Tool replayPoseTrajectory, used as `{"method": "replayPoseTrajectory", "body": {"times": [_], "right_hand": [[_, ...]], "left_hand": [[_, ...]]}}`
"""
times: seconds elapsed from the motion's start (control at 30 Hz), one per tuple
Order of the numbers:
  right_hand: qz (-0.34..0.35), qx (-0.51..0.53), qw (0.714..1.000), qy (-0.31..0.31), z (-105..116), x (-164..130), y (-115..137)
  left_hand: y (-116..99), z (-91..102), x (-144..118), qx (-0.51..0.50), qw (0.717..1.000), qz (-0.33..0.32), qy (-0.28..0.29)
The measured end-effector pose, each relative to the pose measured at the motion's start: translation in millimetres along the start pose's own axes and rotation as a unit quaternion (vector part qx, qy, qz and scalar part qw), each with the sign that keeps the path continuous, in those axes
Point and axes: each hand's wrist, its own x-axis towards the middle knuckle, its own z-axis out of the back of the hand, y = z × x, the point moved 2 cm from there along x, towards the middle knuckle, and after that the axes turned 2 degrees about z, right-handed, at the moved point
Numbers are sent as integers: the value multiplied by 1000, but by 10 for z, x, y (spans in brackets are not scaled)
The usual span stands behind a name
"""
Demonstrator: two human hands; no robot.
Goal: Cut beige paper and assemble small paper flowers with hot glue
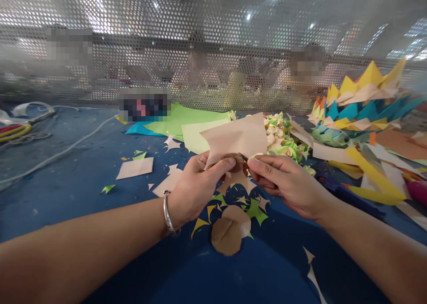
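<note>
My left hand (203,179), with a silver bangle at the wrist, pinches a sheet of pale pink paper (238,135) with a round brown card (237,161) against it. Close by on the right, my right hand (283,179) is closed on what look like small scissors (243,156); a dark tip shows at the card's edge, and the rest is mostly hidden by the fingers. Below both hands, a brown card disc (227,237) partly covers a pale pink paper disc (240,219). Green, yellow and pink offcuts (256,212) lie around them on the blue table.
Green paper sheets (193,119) lie behind my hands, beside a heap of folded paper pieces (280,132). A layered spiky paper piece (363,103) stands at the right, near a dark blue tool (347,192). A white cable (66,150) crosses the left. Perforated metal (207,10) rises behind.
</note>
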Motion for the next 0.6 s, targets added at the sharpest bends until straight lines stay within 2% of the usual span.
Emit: {"method": "replayPoseTrajectory", "body": {"times": [0.23,0.43,0.6], "right_hand": [[11,-23,1000,-2,7,-7,4],[18,-41,999,-7,-6,-11,21],[31,-59,998,-15,-5,-12,28]], "left_hand": [[-9,4,-2,9,1000,-10,13],[-47,17,-2,86,995,-43,10],[-70,11,-18,104,994,-44,0]]}}
